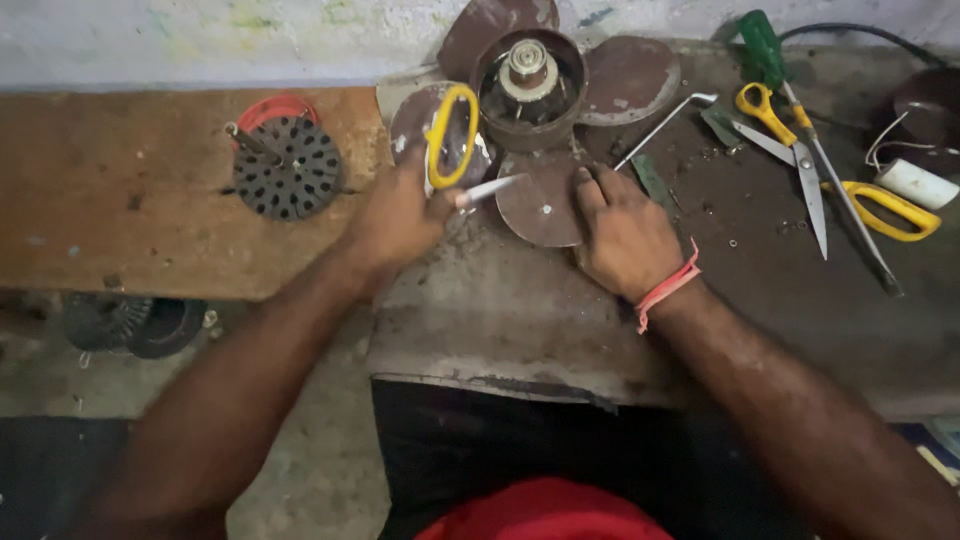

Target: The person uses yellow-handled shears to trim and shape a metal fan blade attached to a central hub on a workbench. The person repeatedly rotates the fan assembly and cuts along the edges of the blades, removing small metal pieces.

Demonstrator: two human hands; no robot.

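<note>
Fan assembly, brown, four rounded blades about a central motor hub with a metal shaft end, is laid on the grey bench at upper centre of the frame. The lowest blade is pressed flat by the right hand, fingers spread along its right edge; nothing is enclosed in that grip. A pink band is worn at the right wrist.

Scissors with yellow loop are held in the left hand, the grip clenched about the handle, the loop raised over the left blade of the fan. A pale metal tip is seen projecting from the left hand toward the lowest blade; whether it touches the blade cannot be told.

Perforated black disc, with a red ring behind it, is set on the brown wooden board at upper left, well apart from the hands.

Bent metal rod is lying just right of the fan. Second pair of yellow-handled scissors and a green-handled screwdriver are lying at upper right, with a further yellow handle near them. White cylinder with wires is placed at the far right edge.

Dark round parts are seen on the floor at lower left.
</note>
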